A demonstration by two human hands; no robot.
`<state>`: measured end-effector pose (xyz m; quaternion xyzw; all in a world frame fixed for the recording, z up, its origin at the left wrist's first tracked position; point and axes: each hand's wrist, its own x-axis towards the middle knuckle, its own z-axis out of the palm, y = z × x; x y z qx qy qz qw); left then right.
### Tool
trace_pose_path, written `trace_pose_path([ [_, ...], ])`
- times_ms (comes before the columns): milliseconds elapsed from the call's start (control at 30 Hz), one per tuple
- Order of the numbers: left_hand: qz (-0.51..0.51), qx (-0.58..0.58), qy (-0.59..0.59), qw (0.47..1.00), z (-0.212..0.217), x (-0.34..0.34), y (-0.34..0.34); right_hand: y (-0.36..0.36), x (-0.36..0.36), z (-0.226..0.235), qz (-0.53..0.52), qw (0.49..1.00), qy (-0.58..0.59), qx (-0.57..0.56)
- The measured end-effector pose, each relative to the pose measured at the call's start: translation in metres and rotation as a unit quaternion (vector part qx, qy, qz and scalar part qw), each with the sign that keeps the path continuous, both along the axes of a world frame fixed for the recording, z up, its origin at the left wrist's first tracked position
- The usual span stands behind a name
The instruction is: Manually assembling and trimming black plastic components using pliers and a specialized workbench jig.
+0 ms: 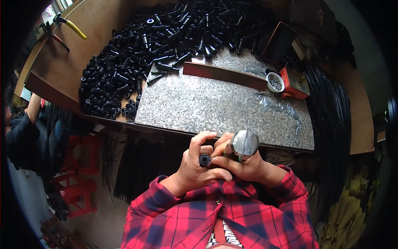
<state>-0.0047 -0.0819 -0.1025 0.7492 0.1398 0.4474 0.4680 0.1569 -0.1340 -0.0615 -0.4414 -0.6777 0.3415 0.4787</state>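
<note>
One black tube [205, 160] sat in the left hand [190, 169], thumb and index finger spread, just before the near edge of the slab [182, 106]; the right hand [251, 167] clasped a hammer [245, 143], fingertips pinching something indistinct. Black parts [145, 47] lay heaped far left.

small black tube [204, 160], hollow end facing up, just left of grey metal tool [244, 143], shiny, faceted
</note>
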Motion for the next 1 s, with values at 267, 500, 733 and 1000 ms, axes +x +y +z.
trace_pose_path([
  [267,-0.028,0.006,0.033,0.999,-0.001,-0.002,0.000,-0.001,0.001,0.004,-0.009,0.997,-0.056,0.047],
  [500,-0.023,-0.068,0.022,0.997,0.000,-0.001,-0.003,0.001,0.000,0.007,0.008,0.995,-0.072,0.068],
  [733,-0.038,-0.121,0.014,0.992,-0.009,-0.002,-0.006,0.002,-0.002,0.013,0.026,0.994,-0.072,0.078],
  [1000,-0.074,-0.128,-0.019,0.989,-0.008,-0.006,-0.003,0.005,-0.003,0.010,0.040,0.993,-0.080,0.077],
])
